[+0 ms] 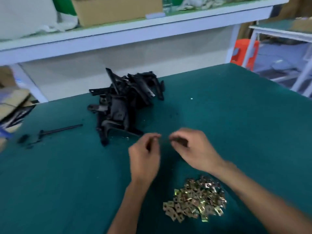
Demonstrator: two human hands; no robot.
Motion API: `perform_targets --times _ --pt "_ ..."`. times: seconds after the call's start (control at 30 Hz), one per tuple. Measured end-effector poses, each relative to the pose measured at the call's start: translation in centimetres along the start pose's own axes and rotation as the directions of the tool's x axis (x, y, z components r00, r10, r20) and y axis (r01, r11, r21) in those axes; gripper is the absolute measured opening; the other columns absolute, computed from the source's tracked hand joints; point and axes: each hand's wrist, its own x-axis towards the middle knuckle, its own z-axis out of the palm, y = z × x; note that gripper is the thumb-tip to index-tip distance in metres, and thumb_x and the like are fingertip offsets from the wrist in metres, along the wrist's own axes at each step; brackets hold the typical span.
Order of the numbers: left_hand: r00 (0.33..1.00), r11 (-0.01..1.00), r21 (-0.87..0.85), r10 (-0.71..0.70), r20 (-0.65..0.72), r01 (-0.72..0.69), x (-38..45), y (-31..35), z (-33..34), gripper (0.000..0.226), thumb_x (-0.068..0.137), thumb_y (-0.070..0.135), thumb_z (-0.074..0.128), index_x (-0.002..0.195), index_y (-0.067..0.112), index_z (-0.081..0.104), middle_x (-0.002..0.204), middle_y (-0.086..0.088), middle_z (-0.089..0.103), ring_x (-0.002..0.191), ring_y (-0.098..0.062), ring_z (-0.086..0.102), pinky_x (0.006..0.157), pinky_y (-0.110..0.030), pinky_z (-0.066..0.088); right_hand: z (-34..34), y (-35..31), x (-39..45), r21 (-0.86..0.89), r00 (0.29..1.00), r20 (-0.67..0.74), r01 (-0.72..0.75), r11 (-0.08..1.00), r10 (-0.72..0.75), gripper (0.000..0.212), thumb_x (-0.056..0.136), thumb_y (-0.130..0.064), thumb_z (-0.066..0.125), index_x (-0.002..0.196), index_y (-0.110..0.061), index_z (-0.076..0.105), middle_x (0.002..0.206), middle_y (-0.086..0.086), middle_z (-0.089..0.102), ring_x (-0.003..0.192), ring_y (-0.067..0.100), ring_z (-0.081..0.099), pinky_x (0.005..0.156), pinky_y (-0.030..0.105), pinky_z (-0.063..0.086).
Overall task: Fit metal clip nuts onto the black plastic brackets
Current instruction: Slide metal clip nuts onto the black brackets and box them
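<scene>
While both hands [145, 154] [190, 149] hover with fingers curled, each grip too blurred to tell, take one bracket from the far pile [125, 100], then a nut from the near heap [195, 198].

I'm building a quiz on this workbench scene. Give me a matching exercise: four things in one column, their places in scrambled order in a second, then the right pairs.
Things:
1. pile of black brackets
2. heap of metal clip nuts
3. cardboard box
4. orange stool

Places:
A. on the shelf above the table
B. on the green mat, near edge, between the forearms
C. on the floor beyond the table's far right corner
D. on the green mat, far side, left of centre

Pairs: 1-D, 2-B, 3-A, 4-C
</scene>
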Motion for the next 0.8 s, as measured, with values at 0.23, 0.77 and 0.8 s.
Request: perform_targets --times 0.23,0.77,0.8 --pt "0.757 0.784 -0.573 -0.520 -0.395 0.239 4.3 -2.0 -5.6 0.029 0.094 0.007 0.050 0.080 0.021 0.071 0.060 0.006 0.047 0.056 -0.014 0.037 0.054 -0.034 0.033 9.5 -3.4 10.7 -0.324 0.973 0.229 0.039 0.945 0.039 0.047 0.091 -0.050 0.068 0.121 -0.015 0.059 0.118 0.003 0.059 0.107 0.029 0.061 0.081 0.042 0.052" --pt "0.837 0.645 -0.750 -0.486 -0.252 0.149 4.6 -1.3 -5.5 0.043 0.097 0.051 0.058 0.102 0.008 0.059 0.100 -0.017 0.066 0.088 -0.029 0.061 0.086 -0.052 0.049 4.6 -4.2 7.1 0.517 0.867 0.495 -0.340 0.785 0.050 0.015 0.101 -0.022 0.064 0.113 -0.016 0.071 0.079 0.016 0.076 0.060 0.012 0.062 0.045 0.021 0.040" --pt "0.833 0.615 -0.782 -0.483 -0.270 0.103 4.6 -1.1 -5.6 0.035 0.102 0.043 0.056 0.102 0.008 0.060 0.098 -0.015 0.068 0.088 -0.027 0.064 0.087 -0.050 0.052 4.3 -4.0 6.3 0.482 0.849 0.526 -0.346 0.805 0.050 0.016 0.101 -0.023 0.063 0.115 -0.017 0.069 0.077 0.016 0.076 0.059 0.012 0.062 0.047 0.022 0.042"
